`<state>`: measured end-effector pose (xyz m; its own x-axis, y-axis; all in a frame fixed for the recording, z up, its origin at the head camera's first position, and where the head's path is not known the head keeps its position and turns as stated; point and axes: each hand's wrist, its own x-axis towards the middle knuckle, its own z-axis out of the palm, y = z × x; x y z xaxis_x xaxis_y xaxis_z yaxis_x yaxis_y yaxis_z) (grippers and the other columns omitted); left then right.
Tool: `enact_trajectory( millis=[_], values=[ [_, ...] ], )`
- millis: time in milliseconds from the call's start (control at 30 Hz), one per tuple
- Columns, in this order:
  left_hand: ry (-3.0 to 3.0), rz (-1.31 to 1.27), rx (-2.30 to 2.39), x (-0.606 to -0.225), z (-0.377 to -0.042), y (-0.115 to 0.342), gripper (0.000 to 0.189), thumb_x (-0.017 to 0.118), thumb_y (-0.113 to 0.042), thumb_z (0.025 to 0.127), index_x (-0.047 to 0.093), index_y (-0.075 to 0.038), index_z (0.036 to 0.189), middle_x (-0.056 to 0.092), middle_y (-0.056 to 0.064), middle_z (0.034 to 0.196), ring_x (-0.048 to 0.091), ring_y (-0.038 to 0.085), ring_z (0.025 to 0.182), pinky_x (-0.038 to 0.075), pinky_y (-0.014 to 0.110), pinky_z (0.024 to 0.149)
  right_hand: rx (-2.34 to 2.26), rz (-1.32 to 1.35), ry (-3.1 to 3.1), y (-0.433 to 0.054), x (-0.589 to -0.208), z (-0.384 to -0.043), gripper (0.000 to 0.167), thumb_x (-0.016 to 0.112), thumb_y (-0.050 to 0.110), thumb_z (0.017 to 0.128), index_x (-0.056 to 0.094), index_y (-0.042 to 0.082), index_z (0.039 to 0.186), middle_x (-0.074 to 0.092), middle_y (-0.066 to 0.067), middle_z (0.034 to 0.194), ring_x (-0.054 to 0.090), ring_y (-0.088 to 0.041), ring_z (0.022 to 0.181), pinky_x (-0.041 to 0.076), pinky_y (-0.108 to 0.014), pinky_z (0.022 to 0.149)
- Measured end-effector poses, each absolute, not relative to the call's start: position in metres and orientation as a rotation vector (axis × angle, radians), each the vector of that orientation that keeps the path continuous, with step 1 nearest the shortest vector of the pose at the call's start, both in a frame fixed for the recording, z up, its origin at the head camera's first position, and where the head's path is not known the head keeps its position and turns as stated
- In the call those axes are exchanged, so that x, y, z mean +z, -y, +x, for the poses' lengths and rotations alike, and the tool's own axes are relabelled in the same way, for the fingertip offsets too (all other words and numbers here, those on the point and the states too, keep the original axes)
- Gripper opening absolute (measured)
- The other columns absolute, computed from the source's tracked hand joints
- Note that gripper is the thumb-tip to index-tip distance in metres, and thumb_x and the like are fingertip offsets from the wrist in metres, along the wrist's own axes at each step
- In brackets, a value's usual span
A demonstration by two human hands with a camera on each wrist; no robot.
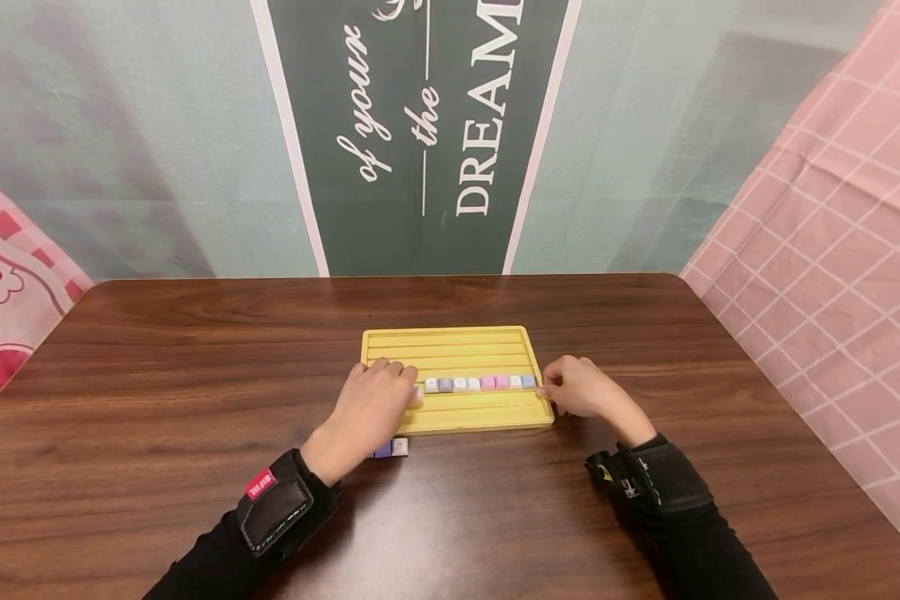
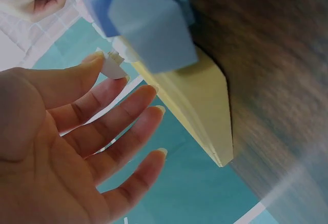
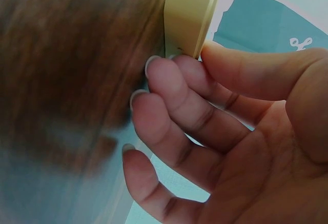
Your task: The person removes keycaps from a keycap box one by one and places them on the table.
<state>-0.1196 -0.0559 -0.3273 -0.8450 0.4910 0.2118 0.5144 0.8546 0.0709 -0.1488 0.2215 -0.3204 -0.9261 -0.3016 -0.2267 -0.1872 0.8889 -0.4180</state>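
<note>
My left hand [image 1: 371,407] is over the left part of a yellow grooved tray [image 1: 450,340]. Its thumb and index finger pinch a small white keycap [image 2: 114,68], while the other fingers are spread apart. Along one groove of the tray runs a row of white, grey, pink and blue keycaps [image 1: 488,383], to the right of the pinched one. At the tray's right edge, my right hand [image 1: 581,388] holds the rim between thumb and index finger. The right wrist view shows the thumb on the rim of the tray's side wall [image 3: 188,21], with the other fingers curled below.
A purple keycap [image 1: 383,451] and a whitish keycap [image 1: 400,447] lie on the brown wooden table [image 1: 495,517] before the tray, partly hidden by the left wrist. Blurred blue and pale keycaps [image 2: 154,29] loom near the left wrist camera. Curtains hang behind the table.
</note>
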Motion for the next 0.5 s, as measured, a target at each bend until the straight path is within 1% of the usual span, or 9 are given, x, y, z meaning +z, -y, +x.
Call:
enact_trajectory(
  millis=[233, 500],
  values=[
    [2.804, -0.816, -0.247, -0.325, -0.111, 0.057, 0.016, 0.068, -0.019, 0.083, 0.058, -0.007, 0.078, 0.057, 0.005, 0.071, 0.054, 0.022, 0.071, 0.039, 0.036, 0.062, -0.570, -0.368, -2.776, -0.222, -0.321, -0.149, 0.029, 0.056, 0.014, 0.091, 0.054, 0.008, 0.063, 0.051, -0.001, 0.052, 0.046, -0.015, 0.047, 0.034, -0.028, 0.048],
    [2.779, -0.863, -0.270, -0.322, -0.100, 0.056, 0.018, 0.070, -0.019, 0.080, 0.061, -0.005, 0.085, 0.058, 0.004, 0.074, 0.054, 0.022, 0.074, 0.040, 0.038, 0.065, -0.578, -0.372, -2.773, -0.222, -0.320, -0.149, 0.029, 0.056, 0.013, 0.091, 0.054, 0.008, 0.063, 0.052, -0.002, 0.052, 0.047, -0.015, 0.047, 0.035, -0.028, 0.048]
  ],
)
